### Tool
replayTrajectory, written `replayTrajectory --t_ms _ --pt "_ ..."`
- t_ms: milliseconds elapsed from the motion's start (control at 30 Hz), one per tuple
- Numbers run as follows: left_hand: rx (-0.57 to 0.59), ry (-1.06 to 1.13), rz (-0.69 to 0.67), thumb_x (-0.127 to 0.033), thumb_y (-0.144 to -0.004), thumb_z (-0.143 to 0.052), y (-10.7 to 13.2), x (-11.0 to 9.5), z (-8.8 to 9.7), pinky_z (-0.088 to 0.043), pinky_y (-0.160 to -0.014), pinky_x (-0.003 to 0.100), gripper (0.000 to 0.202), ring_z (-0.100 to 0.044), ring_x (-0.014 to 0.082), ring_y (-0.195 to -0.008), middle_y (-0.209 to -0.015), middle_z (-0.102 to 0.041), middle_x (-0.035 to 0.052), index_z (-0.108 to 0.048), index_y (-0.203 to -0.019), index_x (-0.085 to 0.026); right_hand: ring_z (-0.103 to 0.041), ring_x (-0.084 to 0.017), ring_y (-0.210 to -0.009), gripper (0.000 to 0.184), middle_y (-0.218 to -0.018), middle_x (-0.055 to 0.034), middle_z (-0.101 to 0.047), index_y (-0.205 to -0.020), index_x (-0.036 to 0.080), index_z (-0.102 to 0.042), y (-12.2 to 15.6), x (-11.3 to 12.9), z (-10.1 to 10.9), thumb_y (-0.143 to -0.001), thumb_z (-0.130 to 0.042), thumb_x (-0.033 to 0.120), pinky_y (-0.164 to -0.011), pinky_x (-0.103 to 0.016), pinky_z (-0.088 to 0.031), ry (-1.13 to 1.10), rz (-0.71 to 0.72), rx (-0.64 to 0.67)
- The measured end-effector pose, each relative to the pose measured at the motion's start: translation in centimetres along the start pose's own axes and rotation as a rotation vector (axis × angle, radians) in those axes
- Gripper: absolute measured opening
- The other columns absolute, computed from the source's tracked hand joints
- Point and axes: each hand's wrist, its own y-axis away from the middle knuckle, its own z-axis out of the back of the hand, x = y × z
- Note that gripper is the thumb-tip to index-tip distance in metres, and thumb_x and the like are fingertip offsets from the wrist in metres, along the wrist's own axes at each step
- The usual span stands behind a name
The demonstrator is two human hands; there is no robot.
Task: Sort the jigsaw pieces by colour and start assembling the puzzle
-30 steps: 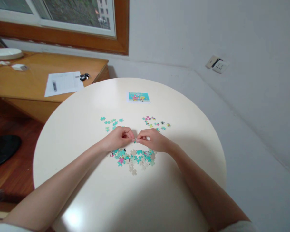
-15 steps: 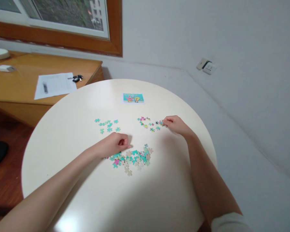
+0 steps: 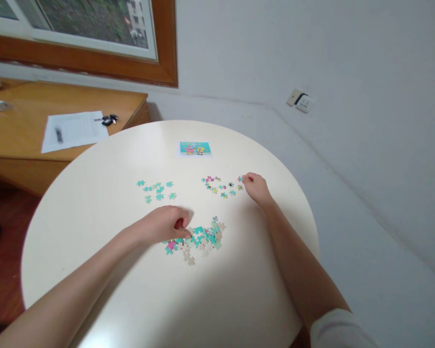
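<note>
My right hand [image 3: 258, 188] is at the right end of a loose group of pink, yellow and teal puzzle pieces [image 3: 214, 190]. Its thumb and forefinger are pinched on a small puzzle piece [image 3: 239, 179] at the tabletop. Lower down, my left hand [image 3: 166, 224] hovers at the upper left edge of a heap of mixed puzzle pieces [image 3: 199, 231], fingers curled in and thumb low by the pieces. Whether anything is inside those fingers is hidden. Several teal puzzle pieces [image 3: 160, 190] lie spread out beyond the left hand.
A small picture card [image 3: 195, 149] with cartoon figures lies at the far side of the round white table [image 3: 235, 299]. Behind on the left, a wooden desk [image 3: 21, 145] bears a paper sheet [image 3: 76, 129] and keys [image 3: 109, 120]. A wall with a socket [image 3: 304, 103] rises at the right.
My right hand has shifted slightly, uncovering pieces beside its fingertips. My left hand has come down a little towards the heap. The whole view has moved slightly.
</note>
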Motion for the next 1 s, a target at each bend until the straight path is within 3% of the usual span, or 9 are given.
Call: replayTrajectory --t_ms 167,600,1000 --pt "0.0 0.0 0.013 -0.03 -0.076 -0.061 0.0 -0.2 0.1 -0.022 -0.051 0.023 0.025 -0.035 0.0078 -0.053 -0.059 -0.046 -0.0046 -0.041 -0.064 -0.018 -0.048 -0.015 -0.065 0.028 -0.065 -0.0031 -0.057 -0.056 0.019 -0.053 0.0 0.2 -0.1 -0.081 -0.044 0.029 -0.062 -0.025 -0.034 0.086 0.051 0.005" --pt "0.001 0.026 0.022 -0.035 -0.077 -0.06 0.0 0.1 0.0 -0.025 -0.052 0.023 0.027 -0.038 0.0088 -0.054 -0.061 -0.046 -0.0047 -0.042 -0.064 -0.019 -0.05 -0.014 -0.06 0.034 -0.063 -0.0025 -0.06 -0.058 0.019 -0.059 0.1 0.5 0.9 -0.082 -0.051 0.042 -0.059 -0.025 -0.032 0.123 -0.106 0.106" --pt "0.01 0.045 0.032 -0.038 -0.079 -0.058 0.0 0.1 -0.1 -0.026 -0.051 0.023 0.025 -0.04 0.0088 -0.052 -0.059 -0.049 -0.0039 -0.047 -0.067 -0.019 -0.05 -0.014 -0.063 0.033 -0.068 -0.0031 -0.062 -0.058 0.018 -0.058 -0.2 -0.4 0.0 -0.083 -0.05 0.039 -0.059 -0.025 -0.031 0.13 -0.065 0.038"
